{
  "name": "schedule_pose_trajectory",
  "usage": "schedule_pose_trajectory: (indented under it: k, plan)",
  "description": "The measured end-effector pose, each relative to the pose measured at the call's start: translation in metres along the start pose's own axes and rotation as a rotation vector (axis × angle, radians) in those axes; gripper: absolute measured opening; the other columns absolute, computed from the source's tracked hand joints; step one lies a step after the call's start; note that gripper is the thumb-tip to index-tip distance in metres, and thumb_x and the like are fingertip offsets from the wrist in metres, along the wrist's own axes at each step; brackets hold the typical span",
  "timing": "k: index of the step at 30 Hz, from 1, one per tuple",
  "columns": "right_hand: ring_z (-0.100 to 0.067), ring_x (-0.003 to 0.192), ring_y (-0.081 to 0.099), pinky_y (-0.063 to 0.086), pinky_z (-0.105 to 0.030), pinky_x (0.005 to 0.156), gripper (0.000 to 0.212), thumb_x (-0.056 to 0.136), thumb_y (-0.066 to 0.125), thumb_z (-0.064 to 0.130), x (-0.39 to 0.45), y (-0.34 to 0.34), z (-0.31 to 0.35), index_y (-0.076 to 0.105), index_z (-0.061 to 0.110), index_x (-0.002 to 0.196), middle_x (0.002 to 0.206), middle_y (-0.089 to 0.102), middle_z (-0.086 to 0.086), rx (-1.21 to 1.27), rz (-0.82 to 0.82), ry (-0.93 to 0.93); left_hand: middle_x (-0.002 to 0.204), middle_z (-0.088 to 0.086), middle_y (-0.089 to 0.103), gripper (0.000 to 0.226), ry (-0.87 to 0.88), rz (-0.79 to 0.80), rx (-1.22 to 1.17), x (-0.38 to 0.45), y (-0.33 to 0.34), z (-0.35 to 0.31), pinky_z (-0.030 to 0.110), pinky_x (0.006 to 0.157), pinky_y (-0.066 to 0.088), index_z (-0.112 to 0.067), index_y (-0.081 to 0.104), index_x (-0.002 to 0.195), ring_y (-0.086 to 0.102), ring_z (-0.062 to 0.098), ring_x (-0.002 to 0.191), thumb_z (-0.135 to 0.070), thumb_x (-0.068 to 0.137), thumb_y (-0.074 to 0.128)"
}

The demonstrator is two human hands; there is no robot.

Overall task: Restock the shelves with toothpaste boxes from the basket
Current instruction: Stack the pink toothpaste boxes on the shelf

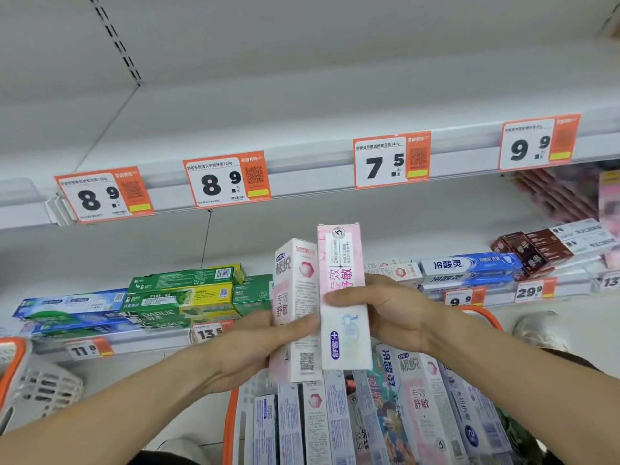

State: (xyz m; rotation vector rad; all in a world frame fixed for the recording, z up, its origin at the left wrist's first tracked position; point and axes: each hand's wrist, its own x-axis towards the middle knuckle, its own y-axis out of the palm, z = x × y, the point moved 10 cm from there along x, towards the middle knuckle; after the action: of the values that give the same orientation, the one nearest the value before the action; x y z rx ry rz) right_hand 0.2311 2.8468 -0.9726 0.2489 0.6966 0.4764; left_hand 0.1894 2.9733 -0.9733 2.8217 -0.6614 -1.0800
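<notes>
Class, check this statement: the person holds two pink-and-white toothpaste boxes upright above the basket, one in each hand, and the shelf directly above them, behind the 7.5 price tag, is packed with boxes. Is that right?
One detail is wrong. The head view shows the shelf behind the 7.5 tag bare, not packed. The rest holds: the left hand and right hand each hold an upright box above the basket.

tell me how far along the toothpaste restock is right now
Done: the lower shelf already carries green and blue boxes. In hand: the left hand and right hand each hold an upright pink-and-white box above the basket. Left: the basket is packed with boxes, and the upper shelf above the 8.9 and 7.5 tags looks bare, so most of the job remains.
</notes>
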Motion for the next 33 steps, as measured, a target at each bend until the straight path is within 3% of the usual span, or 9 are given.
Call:
schedule_pose_trajectory:
  k: [4,8,12,15,18,22,27,30,33]
  plan:
    - [-0.031,0.109,0.07,0.052,-0.045,0.1,0.045,0.08,0.076,-0.002,0.001,-0.002,0.004,0.066,0.003,0.123,0.115,0.074,-0.011,-0.131,-0.057,-0.02,0.121,0.01,0.072,0.066,0.052,-0.135,-0.012,0.002,-0.017,-0.009,0.044,0.092,0.058,-0.011,0.058,0.132,0.069,0.029,0.111,-0.01,0.072,0.086]
    - [-0.025,0.093,0.075,0.057,-0.044,0.092,0.043,0.074,0.084,0.006,-0.001,-0.021,0.012,0.069,0.009,0.114,0.102,0.078,-0.006,-0.22,-0.214,-0.049,0.12,0.017,0.071,0.087,0.031,-0.049,-0.075,-0.011,-0.028,-0.023,0.035,0.078,0.061,-0.006,0.068,0.119,0.071,0.031,0.106,-0.02,0.04,0.102]
    - [-0.024,0.097,0.074,0.058,-0.041,0.092,0.041,0.082,0.079,0.014,-0.008,-0.011,0.023,0.067,0.007,0.121,0.105,0.077,-0.007,-0.259,-0.195,-0.042,0.108,0.024,0.073,0.073,-0.021,-0.03,-0.208,-0.028,-0.044,-0.019,0.044,0.067,0.063,-0.012,0.081,0.088,0.074,0.034,0.086,-0.019,0.018,0.099]
    - [-0.028,0.102,0.072,0.056,-0.046,0.095,0.029,0.092,0.068,0.012,-0.017,0.011,0.033,0.066,0.005,0.12,0.109,0.075,-0.012,-0.267,-0.113,-0.041,0.102,0.026,0.072,0.062,0.008,-0.077,-0.284,-0.044,-0.055,-0.02,0.041,0.069,0.061,-0.007,0.079,0.091,0.073,0.035,0.078,-0.014,0.03,0.091]
    - [-0.027,0.09,0.072,0.062,-0.039,0.075,0.044,0.078,0.072,0.008,-0.026,0.027,0.05,0.063,0.004,0.121,0.111,0.074,-0.017,-0.207,-0.081,-0.107,0.096,0.026,0.073,0.043,0.111,-0.129,-0.291,-0.067,-0.061,-0.037,0.035,0.062,0.06,-0.005,0.073,0.095,0.072,0.031,0.068,-0.018,0.054,0.08]
    - [-0.03,0.091,0.072,0.062,-0.04,0.077,0.06,0.067,0.067,0.005,-0.035,0.058,0.083,0.059,0.0,0.127,0.114,0.072,-0.019,-0.165,-0.051,-0.239,0.11,0.026,0.072,0.046,0.275,-0.191,-0.23,-0.097,-0.079,-0.064,0.041,0.073,0.061,-0.008,0.061,0.119,0.074,0.035,0.089,-0.018,0.075,0.07]
    - [-0.028,0.086,0.074,0.06,-0.034,0.069,0.062,0.064,0.075,-0.003,-0.041,0.111,0.147,0.057,0.0,0.123,0.105,0.075,-0.018,-0.254,-0.08,-0.425,0.091,0.015,0.077,0.044,0.459,-0.43,-0.095,-0.137,-0.127,-0.1,0.03,0.056,0.056,-0.012,0.068,0.109,0.071,0.023,0.068,-0.026,0.071,0.083]
    - [-0.029,0.093,0.074,0.058,-0.04,0.074,0.059,0.063,0.076,0.001,-0.032,0.138,0.186,0.058,0.002,0.119,0.107,0.075,-0.015,-0.34,-0.151,-0.505,0.093,0.009,0.078,0.021,0.582,-0.6,-0.06,-0.161,-0.151,-0.116,0.037,0.067,0.06,-0.016,0.073,0.105,0.074,0.024,0.077,-0.026,0.087,0.071]
    - [-0.027,0.093,0.075,0.061,-0.04,0.073,0.05,0.072,0.079,-0.006,-0.018,0.164,0.222,0.057,0.002,0.115,0.108,0.074,-0.015,-0.443,-0.236,-0.593,0.086,-0.004,0.079,0.018,0.666,-0.792,-0.048,-0.187,-0.177,-0.12,0.031,0.059,0.06,-0.022,0.074,0.103,0.076,0.015,0.074,-0.032,0.088,0.072]
